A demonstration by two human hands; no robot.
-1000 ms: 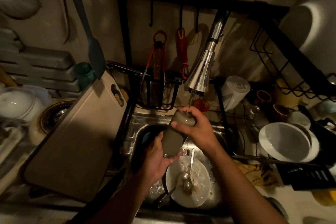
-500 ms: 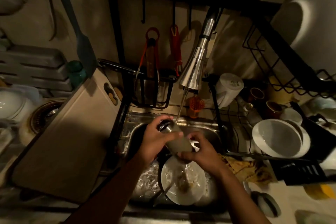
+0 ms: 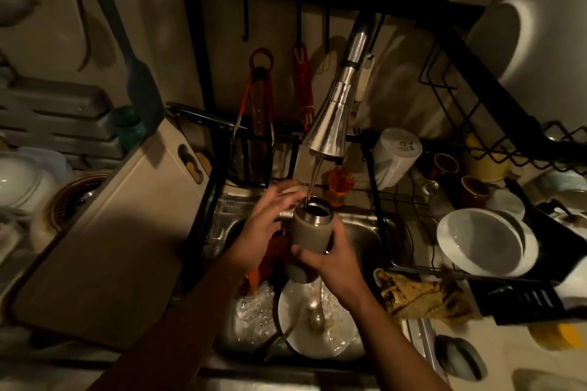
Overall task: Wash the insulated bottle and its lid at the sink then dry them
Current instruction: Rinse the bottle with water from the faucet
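Observation:
The grey insulated bottle (image 3: 309,232) stands nearly upright over the sink (image 3: 365,232), its open steel mouth under the faucet (image 3: 333,117). A thin stream of water runs into the mouth. My right hand (image 3: 330,263) grips the bottle's lower body from the right and below. My left hand (image 3: 266,225) hovers just left of the bottle with fingers spread and straight, holding nothing. I see no lid in this dim view.
A white plate (image 3: 333,336) with a spoon lies in the sink below the bottle. A large cutting board (image 3: 104,247) leans at the left. A dish rack (image 3: 476,273) with white bowls and cups fills the right. A crumpled cloth (image 3: 422,292) lies by the sink's right edge.
The bottle was tipped sideways in both hands, pouring out; now it is upright under the stream. My left hand has let go and opened beside it.

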